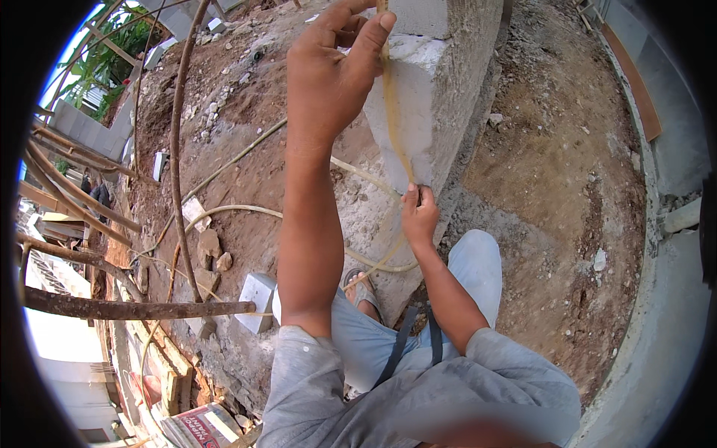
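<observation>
A yellowish, see-through hose (391, 119) runs down the end face of a grey block wall (429, 97). My left hand (336, 71), raised high at the top edge, pinches the hose between thumb and curled fingers; part of that grip is cut off by the frame. Lower down, my right hand (420, 215) grips the same hose close to the wall face, its fingers closed. Beneath it the hose bends away and trails in loops over the ground, passing behind my left forearm and beside my sandalled foot (364, 291).
Wooden poles (138, 305) stick in from the left, one ending near a pale block (257, 301). Stones (210, 246) lie on the dirt. At lower left are boards (168, 373) and a printed carton (202, 429). A grey wall (672, 299) curves along the right.
</observation>
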`<state>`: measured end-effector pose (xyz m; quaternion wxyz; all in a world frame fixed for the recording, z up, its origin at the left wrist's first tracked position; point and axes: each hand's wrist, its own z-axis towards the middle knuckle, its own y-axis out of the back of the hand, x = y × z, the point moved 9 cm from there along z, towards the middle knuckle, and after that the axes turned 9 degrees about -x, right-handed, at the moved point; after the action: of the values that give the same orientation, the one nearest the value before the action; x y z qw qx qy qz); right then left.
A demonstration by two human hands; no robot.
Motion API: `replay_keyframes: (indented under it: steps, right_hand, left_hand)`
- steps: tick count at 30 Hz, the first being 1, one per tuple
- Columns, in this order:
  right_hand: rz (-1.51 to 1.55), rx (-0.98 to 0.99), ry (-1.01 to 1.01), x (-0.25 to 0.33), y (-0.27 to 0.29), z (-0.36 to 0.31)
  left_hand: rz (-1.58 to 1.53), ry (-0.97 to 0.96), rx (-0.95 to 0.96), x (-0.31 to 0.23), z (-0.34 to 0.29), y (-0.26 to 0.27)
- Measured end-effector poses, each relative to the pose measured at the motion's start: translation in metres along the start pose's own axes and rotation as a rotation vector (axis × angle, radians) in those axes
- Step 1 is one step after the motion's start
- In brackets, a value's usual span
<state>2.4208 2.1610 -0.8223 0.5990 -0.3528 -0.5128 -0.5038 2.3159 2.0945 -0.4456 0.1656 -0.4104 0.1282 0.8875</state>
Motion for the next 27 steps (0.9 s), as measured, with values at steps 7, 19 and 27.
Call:
replay_keyframes:
  steps: [7, 19, 27]
  right_hand:
    - [-0.009, 0.012, 0.029, 0.006, 0.001, 0.0]
    - [0.045, -0.013, -0.038, 0.005, -0.002, -0.001]
    - [0.073, 0.004, -0.019, 0.001, -0.006, -0.001]
  left_hand:
    - [0.208, -0.363, -0.125, -0.018, -0.016, 0.006]
    - [0.409, -0.51, -0.108, -0.001, -0.036, 0.012]
    - [0.569, -0.318, -0.017, 0.029, -0.048, 0.016]
